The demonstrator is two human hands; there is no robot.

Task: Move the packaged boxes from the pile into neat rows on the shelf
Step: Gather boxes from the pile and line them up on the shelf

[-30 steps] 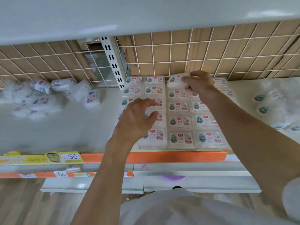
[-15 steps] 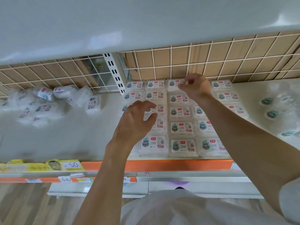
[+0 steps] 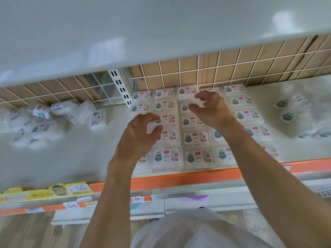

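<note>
Since half a second before, the right hand [image 3: 211, 108] had let go of the back-row box. At left lay the pile [image 3: 44, 122]. Centre frame, the left hand [image 3: 139, 135] hovered loosely curled, empty, over the rows [image 3: 195, 138]; the right likewise, fingers half spread.

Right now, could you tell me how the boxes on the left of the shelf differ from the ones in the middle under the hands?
The left pile is a loose heap, boxes tilted and overlapping; the middle rows lie flat, labels up, edge to edge in straight lines. The pile sits near the back wire grid; the rows run from that grid to the shelf's orange front edge. Both hands hover over the rows, none over the pile. Both groups look like the same clear boxes with white labels.
</note>
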